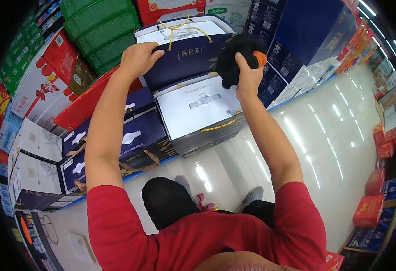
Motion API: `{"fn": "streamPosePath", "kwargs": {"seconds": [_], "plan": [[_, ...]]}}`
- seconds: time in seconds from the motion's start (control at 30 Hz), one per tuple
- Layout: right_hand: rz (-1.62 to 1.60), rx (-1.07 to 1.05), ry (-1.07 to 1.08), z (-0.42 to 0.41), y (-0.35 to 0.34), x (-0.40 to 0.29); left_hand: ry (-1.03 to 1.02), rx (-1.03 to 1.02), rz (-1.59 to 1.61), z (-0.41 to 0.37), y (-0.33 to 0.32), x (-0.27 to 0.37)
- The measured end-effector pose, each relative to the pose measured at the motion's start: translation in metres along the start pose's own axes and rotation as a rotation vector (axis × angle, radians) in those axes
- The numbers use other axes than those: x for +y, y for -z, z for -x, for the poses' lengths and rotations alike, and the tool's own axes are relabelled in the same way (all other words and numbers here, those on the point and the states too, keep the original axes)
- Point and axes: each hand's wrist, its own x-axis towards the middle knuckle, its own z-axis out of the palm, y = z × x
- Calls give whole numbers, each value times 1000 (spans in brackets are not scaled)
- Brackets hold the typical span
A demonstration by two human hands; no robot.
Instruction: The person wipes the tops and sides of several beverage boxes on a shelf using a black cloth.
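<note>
Fingers of my left hand (138,60) curl over the top edge of a dark blue gift bag (184,56), near its left corner. Yellow rope handles (170,32) rise from that bag, and a white box shows inside it. A crumpled black cloth (231,61) with an orange part is gripped in my right hand (250,76), beside the bag's right end. Closer to me stands another gift bag (208,142), with a white carton (198,105) in it and a yellow rope handle along its near side. The carton has a silver-grey carry handle on top.
Green cartons (99,30) are stacked behind on the left, beside red-and-white gift boxes (45,84). Dark blue boxes (140,132) with brown ribbon handles sit left of the bags. A tall blue stack (306,30) stands at right. Glossy floor tiles (306,135) run beside it.
</note>
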Motion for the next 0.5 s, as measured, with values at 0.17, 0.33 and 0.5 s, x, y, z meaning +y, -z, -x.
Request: {"fn": "streamPosePath", "kwargs": {"seconds": [0.17, 0.33, 0.5], "plan": [[218, 139, 158, -32, -24, 45, -56, -102, -18, -9, 7, -7], [439, -2, 121, 46, -86, 66, -90, -71, -26, -6, -1, -10], [759, -755, 318, 120, -111, 47, -38, -124, 18, -8, 0, -13]]}}
